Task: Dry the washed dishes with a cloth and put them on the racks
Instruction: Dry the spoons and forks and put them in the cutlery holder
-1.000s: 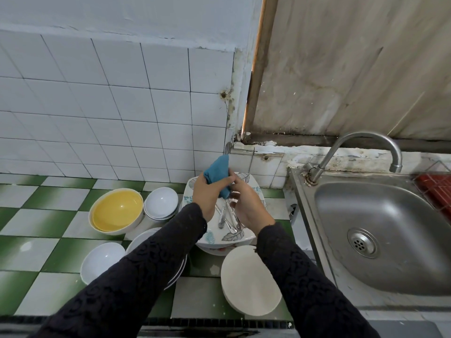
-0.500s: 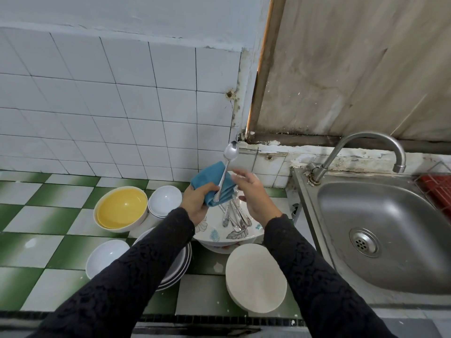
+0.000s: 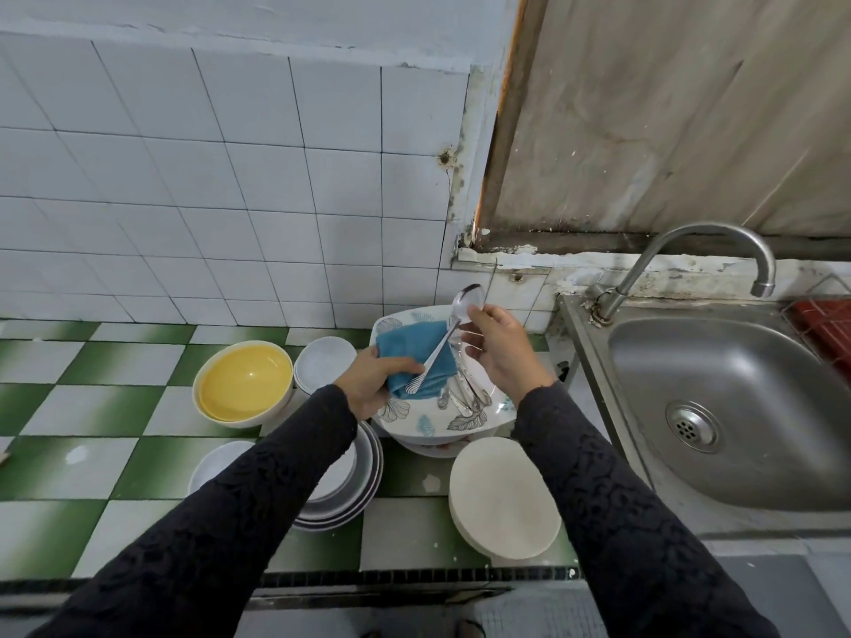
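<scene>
My left hand (image 3: 375,382) grips a blue cloth (image 3: 410,352) above a leaf-patterned plate (image 3: 460,423). A metal spoon (image 3: 466,300) points up and away, its handle end lying on the cloth by my left thumb. My right hand (image 3: 502,354) pinches the spoon just below its bowl. Several more pieces of cutlery (image 3: 465,393) lie in the patterned plate, partly hidden by both hands.
On the green-and-white checked counter stand a yellow bowl (image 3: 244,384), small white bowls (image 3: 324,361), another white bowl (image 3: 214,467), a stack of plates (image 3: 366,476) and upturned white plates (image 3: 502,497). A steel sink (image 3: 737,407) with a tap (image 3: 709,250) lies right; a red rack (image 3: 829,324) sits at its far edge.
The cloth, which covered the spoon's top a second ago, has slid down to the handle end, and the spoon's bowl now stands bare above my hands.
</scene>
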`<state>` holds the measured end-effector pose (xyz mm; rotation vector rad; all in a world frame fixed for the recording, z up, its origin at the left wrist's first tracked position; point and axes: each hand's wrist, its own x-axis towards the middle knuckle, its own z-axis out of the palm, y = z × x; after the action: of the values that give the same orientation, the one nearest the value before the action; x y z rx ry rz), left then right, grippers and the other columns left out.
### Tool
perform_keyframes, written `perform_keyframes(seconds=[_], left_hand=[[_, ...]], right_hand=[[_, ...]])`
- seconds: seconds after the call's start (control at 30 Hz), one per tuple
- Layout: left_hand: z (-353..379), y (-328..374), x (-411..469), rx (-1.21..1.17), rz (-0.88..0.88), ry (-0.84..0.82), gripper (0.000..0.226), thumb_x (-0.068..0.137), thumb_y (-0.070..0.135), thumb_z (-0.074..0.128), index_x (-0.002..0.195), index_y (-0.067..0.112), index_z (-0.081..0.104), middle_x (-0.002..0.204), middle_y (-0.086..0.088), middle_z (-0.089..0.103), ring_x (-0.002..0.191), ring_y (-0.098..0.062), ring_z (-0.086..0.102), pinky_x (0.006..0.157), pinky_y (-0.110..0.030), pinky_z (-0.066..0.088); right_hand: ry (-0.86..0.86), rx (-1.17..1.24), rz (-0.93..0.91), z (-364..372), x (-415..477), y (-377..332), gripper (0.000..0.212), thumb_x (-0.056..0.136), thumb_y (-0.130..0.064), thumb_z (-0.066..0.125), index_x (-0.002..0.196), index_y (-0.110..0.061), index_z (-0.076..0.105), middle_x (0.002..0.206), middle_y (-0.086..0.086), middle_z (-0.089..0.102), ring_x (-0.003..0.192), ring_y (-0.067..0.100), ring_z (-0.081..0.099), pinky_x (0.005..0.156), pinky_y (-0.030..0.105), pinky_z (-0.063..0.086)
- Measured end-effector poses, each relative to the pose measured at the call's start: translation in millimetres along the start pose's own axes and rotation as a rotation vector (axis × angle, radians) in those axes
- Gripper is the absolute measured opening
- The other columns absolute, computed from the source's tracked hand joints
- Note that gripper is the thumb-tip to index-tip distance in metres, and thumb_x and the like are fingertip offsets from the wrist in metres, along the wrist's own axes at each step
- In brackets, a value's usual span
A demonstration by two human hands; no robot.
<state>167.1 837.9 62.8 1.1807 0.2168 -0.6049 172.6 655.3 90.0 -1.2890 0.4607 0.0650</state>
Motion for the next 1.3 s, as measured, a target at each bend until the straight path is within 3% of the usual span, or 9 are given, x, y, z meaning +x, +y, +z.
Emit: perform_keyframes(seconds=[0.17,0.3,0.4,0.6,0.8,0.9,1.03,1.2,1.3], left_hand=[[9,-4,4,0.058,-0.007,-0.050,0.035,0.092,0.010,0.065,0.125,0.010,0.053,0.118,-0.013,0.062,0.106,-0.028,0.062,0.083,-0.039,0.059],[38,-11,12,0.406,0.201,0.100,0.027,0.096,0.015,0.062,0.122,0.009,0.058,0.111,-0.011,0.066,0.102,-0.028,0.065,0.081,-0.034,0.058],[66,-15,12,0.685,0.408,0.177,0.017,0.096,0.018,0.060,0.114,0.018,0.058,0.100,-0.004,0.064,0.085,-0.019,0.061,0.068,-0.025,0.053],[139,-18,2,0.926,0.754,0.063,0.031,0.095,0.010,0.060,0.127,0.013,0.059,0.105,-0.001,0.063,0.087,-0.009,0.056,0.073,-0.002,0.042],[242,-41,-11,0.875,0.720,-0.058,0.031,0.097,0.015,0.057,0.127,0.022,0.056,0.112,-0.001,0.062,0.096,-0.012,0.059,0.087,-0.020,0.048],[294,-57,-18,0.826,0.735,-0.134,0.027,0.099,0.019,0.056,0.124,0.027,0.053,0.112,0.005,0.059,0.097,-0.005,0.057,0.085,-0.017,0.047],[364,-81,-17,0.863,0.803,-0.108,0.028,0.099,0.022,0.057,0.126,0.018,0.057,0.111,-0.003,0.063,0.100,-0.020,0.060,0.091,-0.039,0.052],[439,-102,-20,0.847,0.810,-0.105,0.019,0.099,0.019,0.056,0.117,0.017,0.060,0.096,0.005,0.062,0.079,-0.005,0.056,0.067,-0.012,0.045],[465,-111,-16,0.810,0.778,-0.137,0.019,0.099,0.020,0.054,0.117,0.016,0.059,0.098,0.004,0.062,0.083,-0.004,0.056,0.071,-0.018,0.046]], right_hand=[[0.065,-0.067,-0.071,-12,-5,-2,0.011,0.103,-0.009,0.053,0.094,-0.011,0.061,0.079,0.005,0.059,0.068,0.013,0.058,0.059,0.021,0.050],[0.126,-0.165,-0.161,-36,-11,-9,0.010,0.102,-0.008,0.052,0.103,-0.008,0.063,0.087,0.008,0.064,0.070,0.011,0.063,0.063,0.020,0.054],[0.136,-0.157,-0.204,-58,-21,-19,0.009,0.102,-0.008,0.054,0.098,-0.009,0.062,0.085,0.007,0.067,0.074,0.014,0.068,0.068,0.022,0.058],[0.173,-0.119,-0.297,-116,-46,-51,0.013,0.102,-0.009,0.055,0.094,-0.015,0.063,0.086,0.008,0.068,0.074,0.014,0.067,0.065,0.019,0.057],[0.270,-0.116,-0.395,-219,-83,-81,0.011,0.101,-0.006,0.057,0.107,-0.004,0.065,0.093,0.017,0.069,0.080,0.018,0.068,0.076,0.025,0.060],[0.323,-0.074,-0.442,-272,-104,-96,0.009,0.100,-0.002,0.056,0.097,-0.005,0.064,0.088,0.015,0.068,0.073,0.015,0.067,0.073,0.023,0.059],[0.399,-0.064,-0.491,-340,-129,-114,0.013,0.099,-0.001,0.058,0.090,-0.008,0.063,0.085,0.013,0.067,0.075,0.016,0.068,0.077,0.025,0.058],[0.483,-0.104,-0.556,-407,-149,-132,0.013,0.097,-0.002,0.060,0.091,-0.010,0.068,0.091,0.009,0.070,0.090,0.021,0.069,0.082,0.026,0.059],[0.534,-0.071,-0.593,-432,-151,-139,0.012,0.097,-0.003,0.062,0.092,-0.011,0.070,0.092,0.009,0.072,0.093,0.024,0.070,0.087,0.034,0.059]])
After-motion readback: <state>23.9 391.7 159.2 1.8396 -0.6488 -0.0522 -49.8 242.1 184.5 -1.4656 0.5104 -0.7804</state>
